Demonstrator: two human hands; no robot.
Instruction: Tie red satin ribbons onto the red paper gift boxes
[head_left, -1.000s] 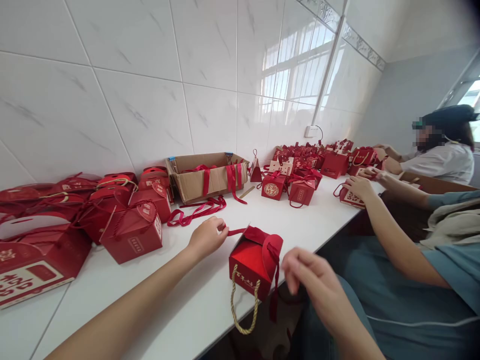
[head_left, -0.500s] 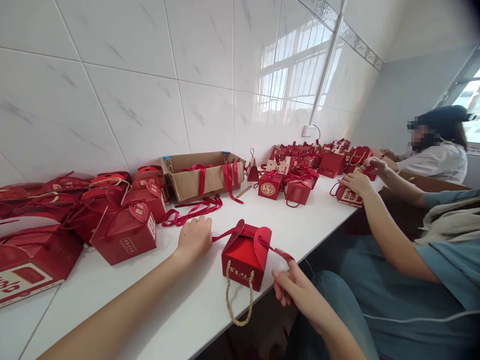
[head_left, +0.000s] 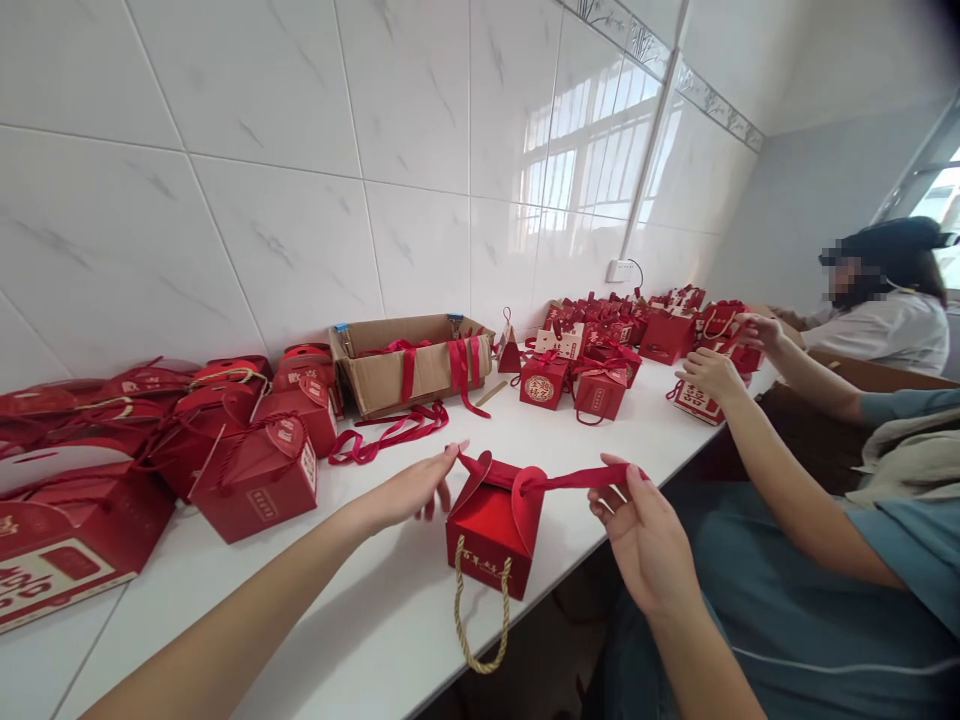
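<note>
Red ribbon (head_left: 574, 480) runs out both sides of red gift box (head_left: 491, 520), box at desk (head_left: 360, 610) edge. Left hand (head_left: 409, 493): narrow grip, ribbon end pinched. Right hand (head_left: 654, 550): same, other end.

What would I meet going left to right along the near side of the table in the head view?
Large red box, red box with the red rope handle, left hand, red box with the gold rope handle, right hand, co-worker's blue sleeve.
</note>
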